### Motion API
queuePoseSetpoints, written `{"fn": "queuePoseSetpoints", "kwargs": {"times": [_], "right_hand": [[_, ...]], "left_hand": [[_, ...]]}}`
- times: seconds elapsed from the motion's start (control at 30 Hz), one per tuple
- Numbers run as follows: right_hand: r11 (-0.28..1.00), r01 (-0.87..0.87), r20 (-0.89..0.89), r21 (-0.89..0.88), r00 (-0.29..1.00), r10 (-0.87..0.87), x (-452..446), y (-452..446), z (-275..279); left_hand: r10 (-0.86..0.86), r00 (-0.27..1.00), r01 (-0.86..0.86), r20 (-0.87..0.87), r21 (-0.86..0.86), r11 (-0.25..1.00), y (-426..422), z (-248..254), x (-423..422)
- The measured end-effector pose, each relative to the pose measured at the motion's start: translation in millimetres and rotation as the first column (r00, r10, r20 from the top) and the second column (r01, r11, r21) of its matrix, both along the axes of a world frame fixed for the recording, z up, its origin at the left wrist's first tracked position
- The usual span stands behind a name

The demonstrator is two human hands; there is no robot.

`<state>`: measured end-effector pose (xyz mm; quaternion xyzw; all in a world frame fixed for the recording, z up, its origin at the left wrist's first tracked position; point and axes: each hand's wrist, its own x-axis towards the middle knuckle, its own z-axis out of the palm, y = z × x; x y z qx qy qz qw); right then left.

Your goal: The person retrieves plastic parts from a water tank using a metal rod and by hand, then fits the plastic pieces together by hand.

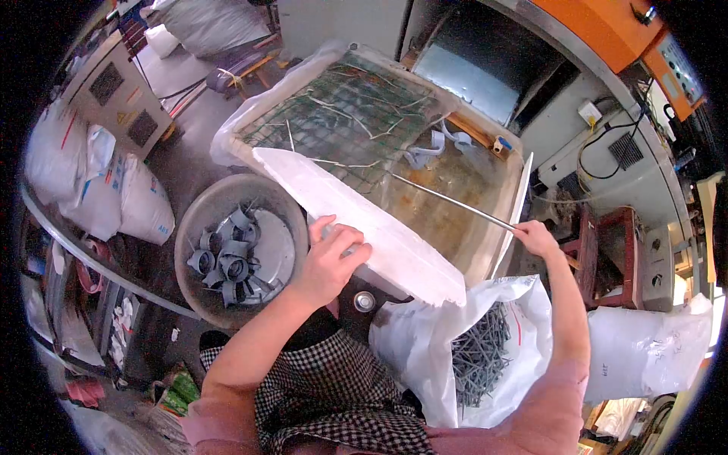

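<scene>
- Holding the thin metal rod [455, 202] by its near end, your right hand [537, 238] is closed around it at the right side of the tank [226, 138]; the rod slants over the liquid, its far tip by the edge of the green netting [334, 98]. Whether the tip is under the surface, you cannot tell from here.
- Your left hand [334, 254] is well apart from the right, fingers bent on the white panel [371, 227] along the tank's near side; whether it grips or merely rests, you cannot tell.
- The step in hand looks like probing or guiding something in the tank with the rod. The next move seems to call for a firm right-hand hold, a light, controlled tip that doesn't snag the netting, and a steady panel.
- Pale curled strips [426, 152] lie inside the tank, toward its far right, beyond the rod.
- Left of the tank's near side sits the round basin [191, 227], with gray coiled strips [233, 262] in it.
- At the tank's near right corner, the open white sack [527, 326] holds many thin gray pieces [479, 356].
- Nearer you than the panel is a small round metal object [364, 302].
</scene>
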<state>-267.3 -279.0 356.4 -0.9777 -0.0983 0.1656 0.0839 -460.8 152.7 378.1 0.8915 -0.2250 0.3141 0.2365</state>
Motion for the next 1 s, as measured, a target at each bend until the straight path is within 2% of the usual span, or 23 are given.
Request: {"fn": "queuePoseSetpoints", "kwargs": {"times": [0.03, 0.07, 0.13, 0.2, 0.27, 0.3, 0.37, 0.43, 0.47, 0.53, 0.57, 0.63, 0.7, 0.77, 0.8, 0.83, 1.0], "right_hand": [[1.0, 0.015, -0.042, 0.005, 0.999, -0.015, -12.0, 3.4, 20.1], [1.0, 0.022, -0.043, 0.011, 0.999, -0.021, -16.5, 0.0, 15.9], [0.997, -0.021, 0.012, 0.079, 1.0, 0.02, -19.8, -8.3, -4.6], [0.997, -0.028, 0.033, 0.076, 0.999, 0.025, -13.0, -3.8, -37.8], [0.995, 0.101, 0.068, 0.012, 0.992, -0.102, -14.3, 26.4, -53.8], [0.994, 0.106, 0.07, 0.017, 0.992, -0.107, -10.3, 36.5, -62.0], [0.999, 0.033, -0.011, 0.037, 0.999, -0.033, 1.9, 55.3, -71.9], [0.996, 0.077, -0.073, 0.037, 0.995, -0.074, 6.1, 86.1, -65.7], [0.995, 0.087, -0.07, 0.038, 0.994, -0.084, 12.3, 90.8, -79.5], [0.998, -0.032, 0.069, 0.057, 0.997, 0.028, 22.2, 98.4, -109.5], [0.998, -0.023, 0.07, 0.059, 0.997, 0.019, 23.6, 96.4, -112.0], [0.995, 0.037, 0.013, 0.097, 0.999, -0.039, 16.7, 95.8, -95.7], [0.996, -0.091, 0.132, -0.02, 0.987, 0.093, -3.3, 73.3, -47.1], [0.991, 0.061, 0.001, -0.117, 0.998, -0.061, -29.0, 49.9, 20.9], [0.979, 0.023, 0.084, -0.202, 0.996, -0.006, -36.2, 24.1, 29.9], [0.983, 0.088, 0.044, -0.16, 0.996, -0.082, -50.8, 14.8, 58.0], [0.954, 0.286, 0.111, -0.095, 0.955, -0.275, -92.7, -42.4, 96.0]], "left_hand": [[0.001, 1.0, -0.001, -0.004, 0.006, 1.0, -1.1, 0.8, -0.7], [-0.006, 1.0, 0.006, -0.005, 0.012, 1.0, -2.8, 1.6, -1.1], [-0.002, 1.0, 0.002, 0.001, 0.012, 1.0, -6.8, 2.9, -0.1], [-0.004, 1.0, 0.004, -0.003, 0.012, 1.0, -8.3, 1.9, 2.2], [-0.005, 1.0, 0.005, -0.007, 0.014, 1.0, -5.0, 1.4, 3.7], [0.0, 1.0, 0.0, -0.007, 0.01, 1.0, -3.1, 0.5, 3.8], [-0.001, 1.0, 0.001, -0.006, 0.007, 1.0, -0.6, -2.8, 4.0], [0.015, 1.0, -0.015, -0.014, 0.008, 1.0, 0.6, -6.6, 3.9], [0.005, 1.0, -0.005, -0.01, 0.009, 1.0, 0.0, -8.1, 3.8], [0.014, 1.0, -0.014, 0.002, -0.005, 1.0, -1.8, -9.2, 3.2], [0.005, 1.0, -0.005, 0.003, -0.003, 1.0, -1.5, -8.6, 4.1], [0.011, 1.0, -0.011, 0.024, 0.008, 1.0, -1.6, -6.1, 3.5], [0.025, 0.999, -0.026, 0.024, 0.042, 0.999, -1.1, 8.0, 0.4], [0.041, 0.999, -0.043, 0.024, 0.066, 0.997, -4.1, 13.8, -0.4], [0.035, 0.998, -0.037, 0.043, 0.047, 0.998, -5.5, 12.9, -0.4], [0.03, 0.998, -0.032, 0.062, 0.031, 0.999, -6.8, 11.5, -0.7], [0.003, 0.998, -0.005, 0.058, 0.044, 0.999, -12.2, 6.1, -1.2]]}}
